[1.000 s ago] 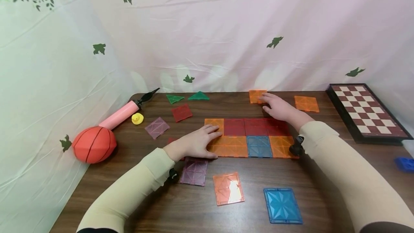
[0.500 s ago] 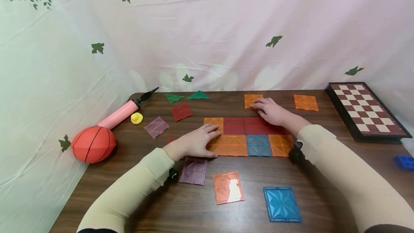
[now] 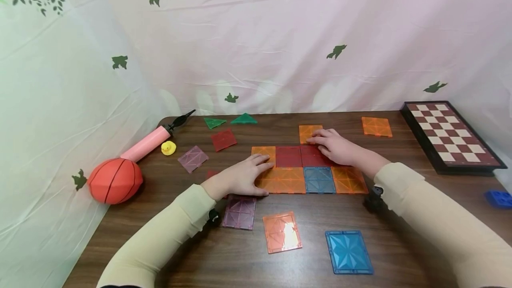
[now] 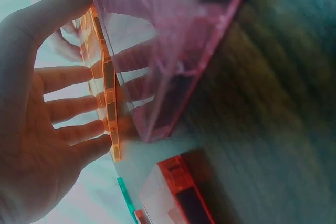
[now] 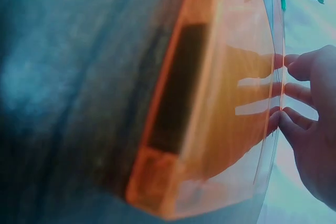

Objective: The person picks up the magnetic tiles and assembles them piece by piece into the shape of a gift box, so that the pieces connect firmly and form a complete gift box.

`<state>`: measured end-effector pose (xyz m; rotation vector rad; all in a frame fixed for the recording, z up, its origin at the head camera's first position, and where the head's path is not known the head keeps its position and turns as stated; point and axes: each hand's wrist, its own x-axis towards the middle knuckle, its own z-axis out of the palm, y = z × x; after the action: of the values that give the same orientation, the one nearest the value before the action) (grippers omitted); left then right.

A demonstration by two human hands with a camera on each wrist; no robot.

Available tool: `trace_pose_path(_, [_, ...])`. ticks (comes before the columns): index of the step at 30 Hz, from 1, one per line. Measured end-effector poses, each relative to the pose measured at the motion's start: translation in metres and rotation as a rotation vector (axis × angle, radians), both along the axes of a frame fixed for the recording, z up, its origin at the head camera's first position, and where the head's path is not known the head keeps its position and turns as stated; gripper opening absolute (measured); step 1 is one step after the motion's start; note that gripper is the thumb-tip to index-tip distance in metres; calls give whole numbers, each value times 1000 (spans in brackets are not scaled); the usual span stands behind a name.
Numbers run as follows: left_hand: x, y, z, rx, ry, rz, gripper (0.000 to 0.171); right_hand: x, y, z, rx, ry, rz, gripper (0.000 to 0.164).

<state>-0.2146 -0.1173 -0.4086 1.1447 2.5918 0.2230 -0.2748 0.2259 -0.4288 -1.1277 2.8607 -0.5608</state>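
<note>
Flat on the table lies a two-row block of see-through magnetic tiles. Its far row has an orange tile (image 3: pixel 262 150) and red tiles (image 3: pixel 289 157); its near row has orange tiles (image 3: pixel 290 180) around a blue tile (image 3: pixel 319 179). My left hand (image 3: pixel 244 176) rests with spread fingers on the block's left end. Fingertips of my right hand (image 3: pixel 335 146) touch the right side of a loose orange tile (image 3: pixel 307 132), just behind the red tiles. That hand hides the right end of the red row. In the left wrist view, my left fingers (image 4: pixel 71 109) reach along the orange tiles' edge.
Nearer me lie a purple tile (image 3: pixel 240 213), a light orange tile (image 3: pixel 282 232) and a large blue tile (image 3: pixel 349 252). Leftward are a red ball (image 3: pixel 115 180), a pink pump (image 3: pixel 146 143) and a yellow duck (image 3: pixel 168 148). A chessboard (image 3: pixel 452 137) lies right, another orange tile (image 3: pixel 377 126) behind.
My right hand has slid the loose orange tile nearer and slightly left, up to the far side of the red tiles. My left hand has stayed on the block.
</note>
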Motion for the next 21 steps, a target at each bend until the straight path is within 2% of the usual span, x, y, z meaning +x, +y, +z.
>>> trace_pose_path(10, [0,1,-1,-2,10,1,84,6,1,2,-13,-2,18,37])
trace_pose_path(13, [1,1,-1,1,9,-1,85,6,6,5,-10,-27,-26,38])
trace_pose_path(15, [1,1,-1,5,8,-3,85,6,13,9,4,-32,-107,39])
trace_pose_path(17, [1,1,0,4,9,-4,85,6,24,13,27,-17,-234,42])
trace_pose_path(21, [1,1,1,6,11,-4,84,8,49,20,70,-12,-600,49])
